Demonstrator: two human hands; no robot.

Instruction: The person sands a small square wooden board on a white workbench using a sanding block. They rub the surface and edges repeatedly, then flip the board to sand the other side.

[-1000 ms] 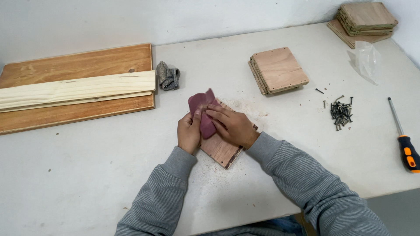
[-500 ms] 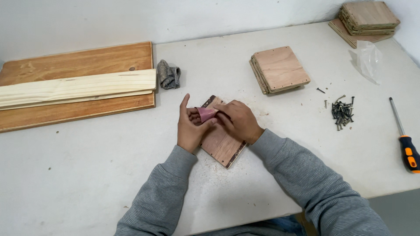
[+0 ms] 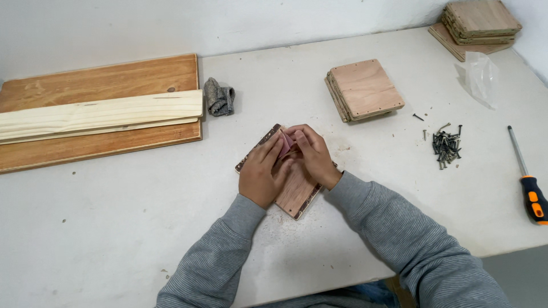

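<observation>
A small plywood panel (image 3: 294, 191) lies flat on the white table (image 3: 114, 228) in front of me, turned at an angle. Both hands rest on top of it. My left hand (image 3: 261, 174) and my right hand (image 3: 313, 155) pinch a folded piece of reddish sandpaper (image 3: 285, 144) between their fingers, just above the panel's far end. Most of the sandpaper is hidden inside the fingers. Pale sawdust lies around the panel.
A stack of similar plywood panels (image 3: 364, 88) sits behind, another stack (image 3: 478, 20) at the far right corner. Left: a brown board (image 3: 97, 148) with pale planks (image 3: 97, 114) on it, and a grey rag (image 3: 218, 97). Right: loose screws (image 3: 446, 145), clear bag (image 3: 480, 77), orange-handled screwdriver (image 3: 531, 188).
The sandpaper was spread out wide over the panel a second ago. It is now folded small and held between the fingers of both hands. The panel has not moved.
</observation>
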